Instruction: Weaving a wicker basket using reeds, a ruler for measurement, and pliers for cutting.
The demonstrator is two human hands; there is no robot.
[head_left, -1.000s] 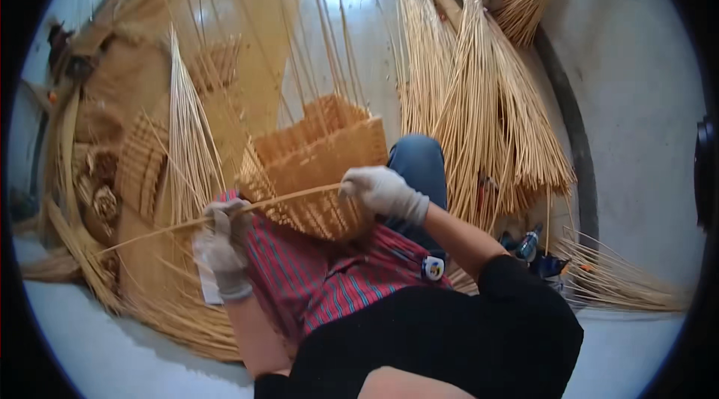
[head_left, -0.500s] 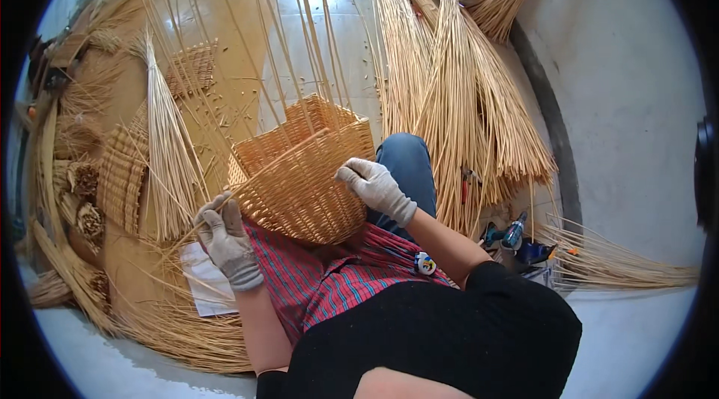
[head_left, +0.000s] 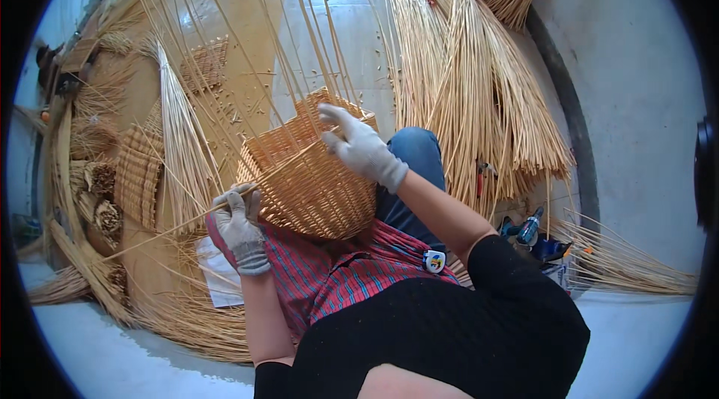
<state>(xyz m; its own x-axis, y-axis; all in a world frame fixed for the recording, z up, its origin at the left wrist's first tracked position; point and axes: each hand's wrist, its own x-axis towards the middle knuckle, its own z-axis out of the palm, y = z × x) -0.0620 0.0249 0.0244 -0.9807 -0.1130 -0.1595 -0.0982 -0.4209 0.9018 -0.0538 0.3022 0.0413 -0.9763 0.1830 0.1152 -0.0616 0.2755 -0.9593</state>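
A woven wicker basket (head_left: 318,193) rests tilted in my lap, with several long upright rods (head_left: 311,13) rising from its far and left sides. At its near left corner, my gloved left hand (head_left: 238,227) is closed on a thin wicker rod (head_left: 166,232), whose length trails down to the left. My gloved right hand (head_left: 363,150) is over the basket's right rim with fingers apart and nothing visibly held. Whether its fingertips touch the weave or a rod, I cannot tell.
Large bundles of rods (head_left: 468,92) lie at the right, with a cordless drill (head_left: 530,227) and red-handled cutters (head_left: 481,178) nearby. A paler bundle (head_left: 180,129) and woven panels (head_left: 138,174) lie left. Cut bits litter the floor. A white sheet (head_left: 219,275) lies beside my left forearm.
My right hand has left the basket's front wall, moved up to its rim and spread its fingers. My left hand has turned, and the rod's trailing length now shows plainly. The view has shifted slightly.
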